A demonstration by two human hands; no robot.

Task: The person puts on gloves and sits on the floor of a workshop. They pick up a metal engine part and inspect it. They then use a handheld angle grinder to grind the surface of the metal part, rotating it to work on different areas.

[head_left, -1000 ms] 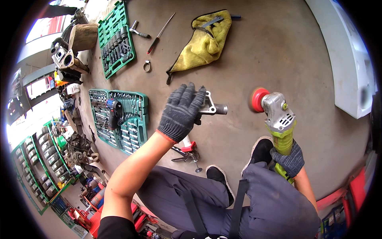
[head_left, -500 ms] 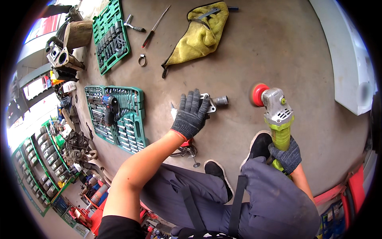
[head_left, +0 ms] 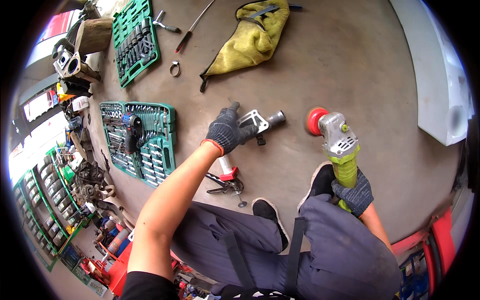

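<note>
My gloved left hand (head_left: 224, 131) is at the left end of a metal pipe fitting with a flange (head_left: 255, 118). One finger stretches forward, and the thumb side lies against the flange; the part's left end is hidden by the glove. The fitting's short round pipe (head_left: 277, 118) points to the right. My gloved right hand (head_left: 356, 193) is closed round the green body of an angle grinder (head_left: 345, 160). Its red disc (head_left: 315, 121) is blurred at the edge and stands apart from the fitting. A caulking gun (head_left: 228, 181) lies partly under my left forearm.
Two green tool cases hold sockets and wrenches (head_left: 167, 145) and black impact sockets (head_left: 150, 52); a drill (head_left: 131, 132) rests on one. Beyond are a hose clamp (head_left: 174, 69), screwdriver (head_left: 184, 42), ratchet (head_left: 170, 28) and yellow cloth (head_left: 252, 47). A white panel (head_left: 435, 75) stands right.
My left hand has gone from lying flat over the fitting to its left end, and the fitting has turned so its pipe angles slightly away. The grinder stays in my right hand.
</note>
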